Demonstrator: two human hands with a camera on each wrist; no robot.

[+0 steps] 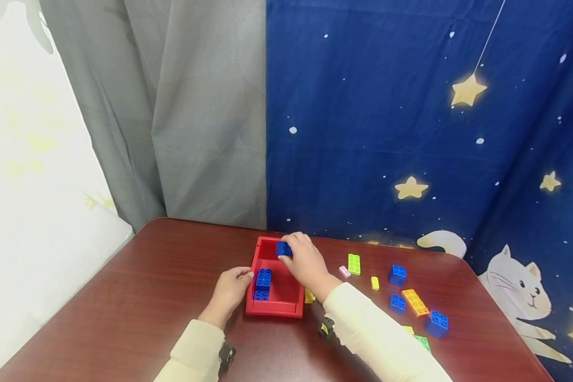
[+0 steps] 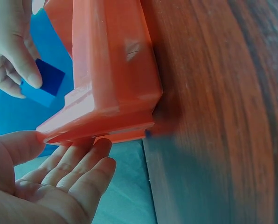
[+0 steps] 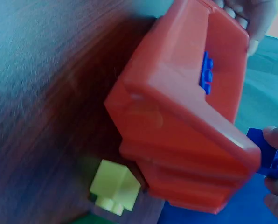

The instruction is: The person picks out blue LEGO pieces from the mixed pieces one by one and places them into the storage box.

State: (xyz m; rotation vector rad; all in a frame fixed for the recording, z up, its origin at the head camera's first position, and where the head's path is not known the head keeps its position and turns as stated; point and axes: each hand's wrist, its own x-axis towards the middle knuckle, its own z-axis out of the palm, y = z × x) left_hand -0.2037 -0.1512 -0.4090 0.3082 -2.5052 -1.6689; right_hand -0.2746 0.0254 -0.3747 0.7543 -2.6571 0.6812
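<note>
A red plastic bin (image 1: 278,309) with a low front lip stands on the table. At its left wall my left hand (image 1: 230,291) holds the rim, thumb on the edge and fingers along the outside. My right hand (image 1: 307,263) is over the bin's far right part, pinching a blue toy brick (image 1: 283,248) between thumb and fingers. The right wrist view shows this blue brick (image 3: 265,151) just past the rim, studs turned sideways. Inside the bin, blue bricks (image 1: 263,278) lie along the left wall, studs up.
Close outside the bin's right wall sits a yellow brick (image 3: 114,186), partly covered by my right arm in the head view. Farther right lie several loose bricks, among them a lime one (image 1: 354,263), an orange one (image 1: 415,302) and a blue one (image 1: 437,323). Curtains hang behind the table.
</note>
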